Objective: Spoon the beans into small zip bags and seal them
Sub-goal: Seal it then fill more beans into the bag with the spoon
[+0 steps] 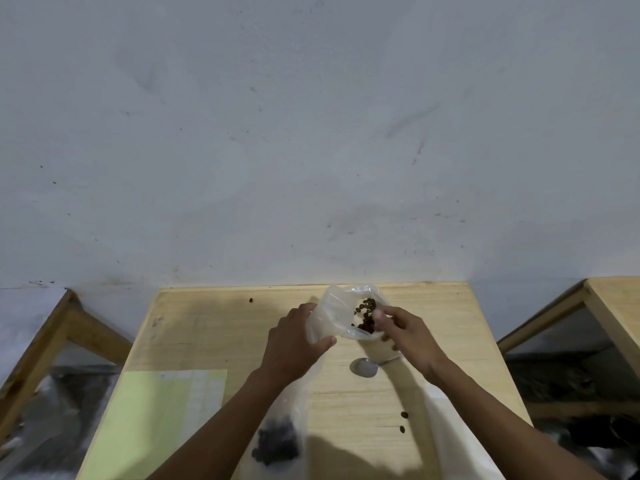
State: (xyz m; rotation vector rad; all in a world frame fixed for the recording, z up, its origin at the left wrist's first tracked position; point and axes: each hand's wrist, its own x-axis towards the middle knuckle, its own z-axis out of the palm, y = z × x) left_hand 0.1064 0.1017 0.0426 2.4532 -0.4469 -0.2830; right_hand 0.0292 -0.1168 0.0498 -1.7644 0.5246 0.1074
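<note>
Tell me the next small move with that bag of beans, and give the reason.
Probably press the zip bag mouth shut. Both the left hand and right hand grip it, beans are already inside, and the spoon lies on the table.

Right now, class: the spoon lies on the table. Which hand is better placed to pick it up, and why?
Probably the right hand. The spoon lies just below it, handle running under it. The left hand grips the side of the zip bag, keeping its mouth open.
</note>
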